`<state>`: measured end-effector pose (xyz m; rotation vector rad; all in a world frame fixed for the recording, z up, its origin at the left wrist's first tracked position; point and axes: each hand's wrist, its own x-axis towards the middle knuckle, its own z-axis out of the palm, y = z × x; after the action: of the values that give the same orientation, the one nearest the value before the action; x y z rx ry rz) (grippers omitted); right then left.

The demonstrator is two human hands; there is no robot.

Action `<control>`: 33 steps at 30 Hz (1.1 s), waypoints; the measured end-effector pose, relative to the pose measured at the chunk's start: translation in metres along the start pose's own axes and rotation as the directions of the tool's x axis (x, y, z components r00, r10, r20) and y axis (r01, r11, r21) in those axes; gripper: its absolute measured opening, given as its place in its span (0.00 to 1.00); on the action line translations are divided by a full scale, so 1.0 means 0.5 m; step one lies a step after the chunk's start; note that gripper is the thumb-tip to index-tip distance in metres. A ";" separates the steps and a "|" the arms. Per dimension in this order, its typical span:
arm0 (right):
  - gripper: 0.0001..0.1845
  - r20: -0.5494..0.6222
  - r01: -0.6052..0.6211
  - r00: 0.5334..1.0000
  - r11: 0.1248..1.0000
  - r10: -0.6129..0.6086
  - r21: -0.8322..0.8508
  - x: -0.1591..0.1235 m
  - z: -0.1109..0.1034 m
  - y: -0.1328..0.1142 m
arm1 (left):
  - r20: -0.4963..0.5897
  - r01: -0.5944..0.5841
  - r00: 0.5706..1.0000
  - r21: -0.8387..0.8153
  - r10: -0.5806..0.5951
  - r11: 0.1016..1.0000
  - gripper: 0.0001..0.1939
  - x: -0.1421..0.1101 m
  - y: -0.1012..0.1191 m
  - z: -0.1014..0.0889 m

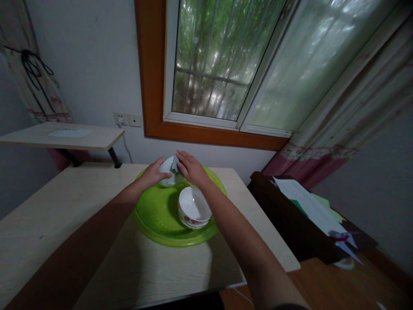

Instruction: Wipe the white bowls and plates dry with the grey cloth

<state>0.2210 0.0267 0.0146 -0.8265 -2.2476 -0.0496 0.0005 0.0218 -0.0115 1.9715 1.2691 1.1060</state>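
Observation:
My left hand (154,173) grips a white bowl (166,167) by its side, thumb on the near face, above the far part of a green plastic basin (151,230). My right hand (192,168) presses a small grey-green cloth (174,165) against the bowl's rim, its fingers reaching over the cloth. Just below the held bowl more white crockery shows, partly covered, and I cannot make out its shape. Nearer to me in the basin, a stack of white bowls (194,206) with a red flower pattern leans slightly, under my right forearm.
The basin stands on a pale wooden table (106,258). At the left is a raised shelf (61,134) with a paper on it. A wall with a socket (127,119) and a window are behind. To the right, a dark brown cabinet (290,219) bears papers.

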 end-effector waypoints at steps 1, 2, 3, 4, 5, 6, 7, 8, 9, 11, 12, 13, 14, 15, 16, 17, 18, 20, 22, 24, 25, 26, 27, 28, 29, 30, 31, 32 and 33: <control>0.25 0.023 0.043 0.999 0.999 -0.043 -0.009 0.001 0.000 -0.006 | -0.001 -0.009 1.000 -0.004 0.009 1.000 0.23 0.001 0.000 0.001; 0.25 0.051 0.083 0.995 0.996 -0.082 -0.017 0.002 0.000 -0.013 | -0.001 -0.017 1.000 -0.009 0.017 1.000 0.22 0.001 0.000 0.002; 0.25 0.078 0.115 0.991 0.993 -0.113 -0.024 0.003 -0.001 -0.019 | 0.000 -0.025 1.000 -0.015 0.025 1.000 0.22 0.001 0.000 0.003; 0.25 0.100 0.138 0.986 0.990 -0.135 -0.028 0.004 -0.001 -0.025 | 0.003 -0.031 1.000 -0.021 0.031 0.999 0.21 0.001 0.001 0.004; 0.25 0.114 0.150 0.983 0.988 -0.146 -0.028 0.005 -0.002 -0.029 | 0.005 -0.036 0.999 -0.025 0.036 0.999 0.20 0.001 0.002 0.004; 0.25 0.120 0.151 0.982 0.988 -0.147 -0.025 0.006 -0.003 -0.031 | 0.004 -0.040 0.999 -0.026 0.040 0.999 0.20 0.001 0.002 0.004; 0.25 0.114 0.141 0.984 0.990 -0.139 -0.016 0.006 -0.004 -0.030 | 0.001 -0.042 0.999 -0.024 0.042 0.999 0.20 0.001 0.002 0.003; 0.26 0.099 0.123 0.987 0.992 -0.123 -0.001 0.007 -0.005 -0.027 | -0.003 -0.041 0.999 -0.022 0.041 0.999 0.21 0.001 0.001 0.002; 0.26 0.078 0.097 0.992 0.995 -0.098 0.019 0.006 -0.006 -0.021 | -0.008 -0.036 0.999 -0.022 0.036 0.999 0.22 0.001 0.000 0.000; 0.27 0.023 0.026 0.999 0.997 -0.027 0.071 0.004 -0.005 -0.002 | -0.024 -0.013 1.000 -0.037 0.012 0.999 0.24 0.001 -0.004 -0.004; 0.28 -0.004 -0.017 1.000 0.995 0.018 0.101 0.002 -0.003 0.011 | -0.033 0.001 0.999 -0.052 -0.002 0.999 0.25 0.002 -0.006 -0.006; 0.29 -0.024 -0.064 0.997 0.989 0.068 0.132 -0.001 -0.001 0.026 | -0.045 0.013 0.999 -0.074 -0.016 0.997 0.25 0.002 -0.007 -0.009; 0.29 -0.042 -0.114 0.992 0.979 0.122 0.167 -0.005 0.003 0.041 | -0.055 0.023 0.998 -0.100 -0.028 0.995 0.26 0.002 -0.008 -0.011; 0.30 -0.054 -0.170 0.981 0.964 0.184 0.206 -0.009 0.007 0.055 | -0.065 0.027 0.997 -0.127 -0.036 0.991 0.26 0.002 -0.008 -0.013; 0.30 -0.065 -0.230 0.965 0.941 0.253 0.247 -0.013 0.012 0.068 | -0.076 0.028 0.996 -0.155 -0.040 0.987 0.27 0.001 -0.007 -0.014; 0.30 -0.067 -0.284 0.947 0.913 0.315 0.293 -0.017 0.017 0.079 | -0.085 0.025 0.996 -0.184 -0.041 0.983 0.27 0.001 -0.005 -0.016; 0.29 -0.045 -0.327 0.930 0.877 0.365 0.353 -0.021 0.021 0.088 | -0.093 0.021 0.995 -0.213 -0.041 0.977 0.28 0.000 -0.003 -0.017; 0.28 0.016 -0.376 0.910 0.807 0.414 0.455 -0.028 0.030 0.099 | -0.109 0.011 0.993 -0.261 -0.041 0.965 0.28 -0.001 0.000 -0.018; 0.27 0.047 -0.390 0.903 0.770 0.427 0.504 -0.031 0.036 0.102 | -0.117 0.012 0.992 -0.286 -0.047 0.958 0.29 -0.002 0.002 -0.017; 0.28 0.035 -0.385 0.904 0.779 0.425 0.495 -0.032 0.041 0.103 | -0.123 0.020 0.991 -0.287 -0.058 0.958 0.29 -0.002 0.000 -0.016; 0.28 0.022 -0.383 0.906 0.793 0.423 0.473 -0.032 0.044 0.104 | -0.126 0.024 0.990 -0.287 -0.062 0.957 0.29 -0.002 -0.002 -0.016; 0.28 0.010 -0.381 0.907 0.812 0.420 0.443 -0.032 0.046 0.106 | -0.128 0.026 0.990 -0.289 -0.065 0.957 0.30 -0.001 -0.004 -0.015; 0.29 0.002 -0.382 0.908 0.829 0.418 0.408 -0.032 0.049 0.107 | -0.130 0.027 0.989 -0.290 -0.068 0.957 0.30 0.000 -0.006 -0.014; 0.29 -0.001 -0.388 0.908 0.842 0.419 0.374 -0.032 0.051 0.109 | -0.129 0.032 0.989 -0.289 -0.072 0.957 0.30 0.001 -0.008 -0.014; 0.30 0.001 -0.397 0.906 0.850 0.422 0.347 -0.033 0.053 0.111 | -0.126 0.038 0.989 -0.286 -0.077 0.958 0.30 0.002 -0.010 -0.013; 0.31 0.008 -0.404 0.905 0.852 0.426 0.332 -0.034 0.054 0.113 | -0.120 0.047 0.989 -0.281 -0.083 0.959 0.31 0.003 -0.011 -0.013; 0.31 0.015 -0.407 0.904 0.852 0.427 0.330 -0.035 0.055 0.114 | -0.115 0.054 0.989 -0.277 -0.089 0.959 0.31 0.004 -0.012 -0.012; 0.31 0.016 -0.408 0.904 0.849 0.427 0.336 -0.036 0.055 0.115 | -0.112 0.058 0.989 -0.276 -0.093 0.959 0.32 0.004 -0.012 -0.012; 0.32 0.013 -0.405 0.904 0.846 0.428 0.346 -0.036 0.055 0.115 | -0.112 0.058 0.989 -0.280 -0.093 0.958 0.32 0.005 -0.012 -0.011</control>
<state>0.2465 0.0699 -0.0290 -1.0796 -1.8915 0.5002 -0.0065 0.0266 -0.0126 1.6565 1.1703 1.3079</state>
